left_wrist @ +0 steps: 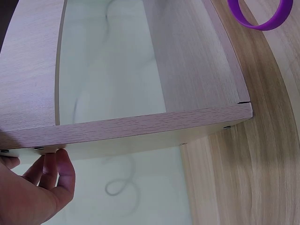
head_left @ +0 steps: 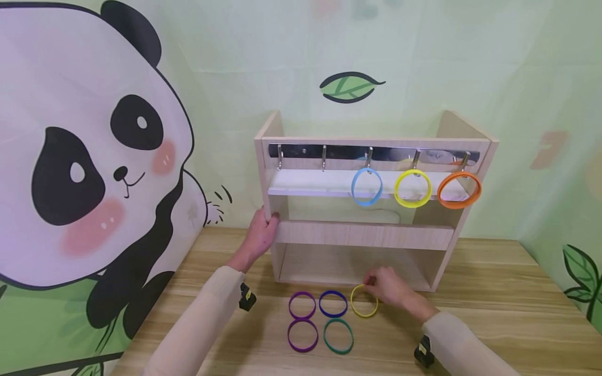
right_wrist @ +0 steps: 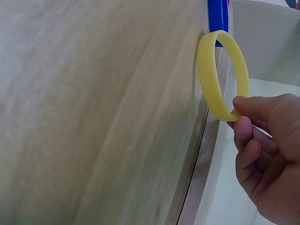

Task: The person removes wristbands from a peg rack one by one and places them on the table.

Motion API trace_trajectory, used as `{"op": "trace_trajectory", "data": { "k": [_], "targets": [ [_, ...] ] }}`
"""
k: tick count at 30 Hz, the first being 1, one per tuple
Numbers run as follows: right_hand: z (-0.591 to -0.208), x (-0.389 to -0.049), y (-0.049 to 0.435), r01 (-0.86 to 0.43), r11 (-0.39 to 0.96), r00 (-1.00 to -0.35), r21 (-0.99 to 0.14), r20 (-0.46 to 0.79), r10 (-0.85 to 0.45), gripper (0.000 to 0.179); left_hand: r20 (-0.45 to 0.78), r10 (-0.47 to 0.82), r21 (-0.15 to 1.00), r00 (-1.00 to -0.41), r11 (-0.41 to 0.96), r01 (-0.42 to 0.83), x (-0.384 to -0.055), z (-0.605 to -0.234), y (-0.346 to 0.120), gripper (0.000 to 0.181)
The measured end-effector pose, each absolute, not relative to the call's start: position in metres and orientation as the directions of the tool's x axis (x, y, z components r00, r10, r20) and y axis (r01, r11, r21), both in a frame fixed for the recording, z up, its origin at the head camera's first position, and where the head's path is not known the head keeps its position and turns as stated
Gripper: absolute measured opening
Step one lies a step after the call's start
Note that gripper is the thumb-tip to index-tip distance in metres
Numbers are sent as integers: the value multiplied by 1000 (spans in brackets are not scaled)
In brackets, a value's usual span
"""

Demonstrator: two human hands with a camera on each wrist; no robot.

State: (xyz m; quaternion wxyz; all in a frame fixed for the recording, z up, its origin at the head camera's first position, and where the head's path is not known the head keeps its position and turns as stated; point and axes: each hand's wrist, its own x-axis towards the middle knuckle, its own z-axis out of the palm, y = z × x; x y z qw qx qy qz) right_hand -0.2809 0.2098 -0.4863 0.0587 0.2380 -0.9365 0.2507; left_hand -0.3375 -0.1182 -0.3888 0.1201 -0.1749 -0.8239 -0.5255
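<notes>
My right hand [head_left: 389, 286] pinches a yellow wristband [right_wrist: 211, 79] between thumb and fingertips, just in front of the shelf's base. In the right wrist view the band stands up from the fingertips, overlapping a blue band. My left hand [head_left: 260, 235] holds the left side panel of the wooden shelf [head_left: 362, 233], its curled fingertips [left_wrist: 65, 166] against the outer face. On the table lie two purple wristbands [head_left: 302, 351], a dark blue wristband [head_left: 333, 316] and a green wristband [head_left: 338, 352]. From the hooks hang light blue [head_left: 354, 189], yellow [head_left: 397, 195] and orange [head_left: 475, 197] wristbands.
A metal hook rail [head_left: 348, 151] runs across the shelf's upper front; its two left hooks [head_left: 324, 159] carry no bands. The shelf stands on a wood-grain table [head_left: 498, 313]. Behind is a green wall cloth [head_left: 244, 62] printed with a panda [head_left: 94, 156] and leaves.
</notes>
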Motion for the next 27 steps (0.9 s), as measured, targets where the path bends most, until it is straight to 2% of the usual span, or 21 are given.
{"op": "trace_trajectory", "data": {
  "k": [9, 17, 27],
  "targets": [
    [-488, -284, 211, -485, 751, -874, -448, 237, -424, 6, 377, 177, 835, -909, 360, 417, -337, -385, -118, 41],
    [-489, -285, 211, -479, 757, -878, -444, 231, -420, 4, 367, 187, 840, -911, 354, 411, -315, -365, -114, 41],
    [-486, -284, 212, -460, 750, -887, -475, 223, -403, 4, 367, 166, 840, -915, 364, 403, -337, -388, -119, 42]
  ]
}}
